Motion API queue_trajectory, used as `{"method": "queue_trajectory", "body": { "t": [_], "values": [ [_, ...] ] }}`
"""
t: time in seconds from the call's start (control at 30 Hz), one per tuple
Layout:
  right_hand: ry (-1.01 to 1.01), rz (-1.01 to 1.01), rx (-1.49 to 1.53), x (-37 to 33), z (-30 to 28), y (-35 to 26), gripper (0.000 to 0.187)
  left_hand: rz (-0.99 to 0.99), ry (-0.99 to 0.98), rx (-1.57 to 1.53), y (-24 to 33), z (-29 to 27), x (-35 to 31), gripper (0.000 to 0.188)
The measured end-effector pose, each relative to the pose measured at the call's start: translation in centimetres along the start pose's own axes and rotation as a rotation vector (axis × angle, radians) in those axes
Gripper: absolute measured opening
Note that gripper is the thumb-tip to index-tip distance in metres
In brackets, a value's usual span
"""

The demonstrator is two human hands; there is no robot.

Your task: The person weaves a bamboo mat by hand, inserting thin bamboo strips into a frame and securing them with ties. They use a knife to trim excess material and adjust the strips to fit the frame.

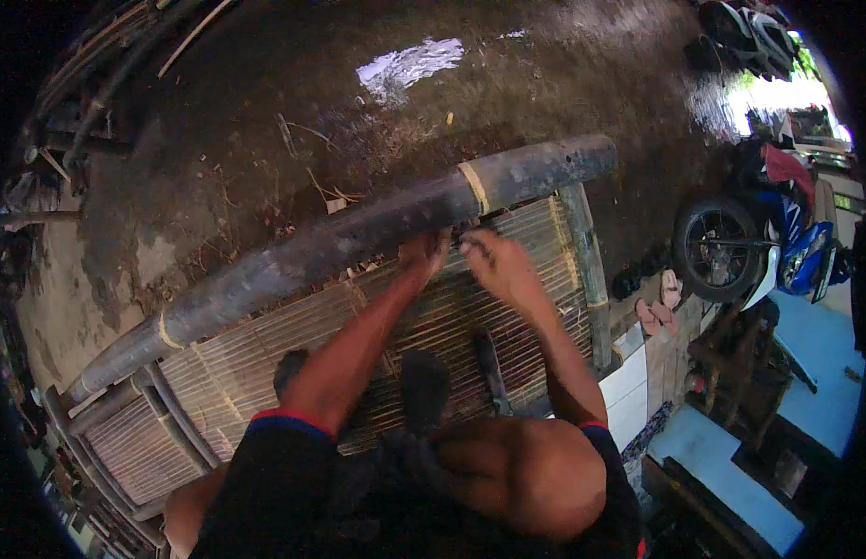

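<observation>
A thick dark bamboo pole (386, 220) runs along the far edge of a slatted bamboo bench (265, 373). A pale strip binding (473, 186) wraps the pole just beyond my hands. My left hand (427, 250) is up against the pole's near side, fingers drawn together and partly hidden. Close to its right, my right hand (494, 261) has its fingers curled in a pinch near the pole's underside. Whatever either hand grips is too small and dark to make out. A long, narrow knife-like blade (492, 373) lies on the slats between my forearms.
Another binding (167, 331) circles the pole farther left. At right stand a blue motorcycle (797, 238), pink sandals (655, 317) and a light-blue board (722, 475). Bamboo poles (107, 84) lean at the far left. Dry scraps (335, 203) litter the dirt floor beyond the pole.
</observation>
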State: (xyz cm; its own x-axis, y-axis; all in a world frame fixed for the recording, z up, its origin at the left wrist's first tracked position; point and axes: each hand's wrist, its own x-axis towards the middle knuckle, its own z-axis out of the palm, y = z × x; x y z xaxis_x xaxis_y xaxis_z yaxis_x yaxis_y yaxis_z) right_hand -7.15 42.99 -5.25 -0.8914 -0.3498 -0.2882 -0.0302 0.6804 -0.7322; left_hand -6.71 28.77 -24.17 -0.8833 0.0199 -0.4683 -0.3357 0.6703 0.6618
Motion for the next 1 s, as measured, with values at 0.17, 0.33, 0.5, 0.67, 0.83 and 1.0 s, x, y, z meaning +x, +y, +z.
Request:
{"method": "queue_trajectory", "body": {
  "t": [0.17, 0.33, 0.5, 0.67, 0.83, 1.0],
  "values": [
    [-0.066, 0.371, 0.029, 2.9, 1.7, 16.3, 0.033, 0.383, 0.159, -0.002, -2.2, 3.8, 2.4, 0.047],
    [-0.514, 0.453, 0.268, 8.2, -0.2, 5.9, 0.036, 0.545, 0.540, 0.755, -9.2, 2.8, 5.4, 0.049],
    [-0.539, 0.592, 0.104, 8.2, -1.9, 3.0, 0.039, 0.491, 0.230, -0.047, -6.1, 2.2, 4.6, 0.047],
    [-0.486, 0.575, 0.230, 7.0, -2.2, 5.5, 0.038, 0.485, -0.077, -0.242, 1.5, -2.0, 2.1, 0.043],
    [-0.453, 0.528, 0.247, 6.8, -1.6, 7.3, 0.036, 0.273, -0.180, -0.239, 4.2, -2.7, 0.7, 0.050],
    [-0.648, 0.602, 0.099, 10.0, 0.5, 6.4, 0.032, 0.239, -0.227, -0.263, -2.3, 2.1, 5.1, 0.054]
  ]
}}
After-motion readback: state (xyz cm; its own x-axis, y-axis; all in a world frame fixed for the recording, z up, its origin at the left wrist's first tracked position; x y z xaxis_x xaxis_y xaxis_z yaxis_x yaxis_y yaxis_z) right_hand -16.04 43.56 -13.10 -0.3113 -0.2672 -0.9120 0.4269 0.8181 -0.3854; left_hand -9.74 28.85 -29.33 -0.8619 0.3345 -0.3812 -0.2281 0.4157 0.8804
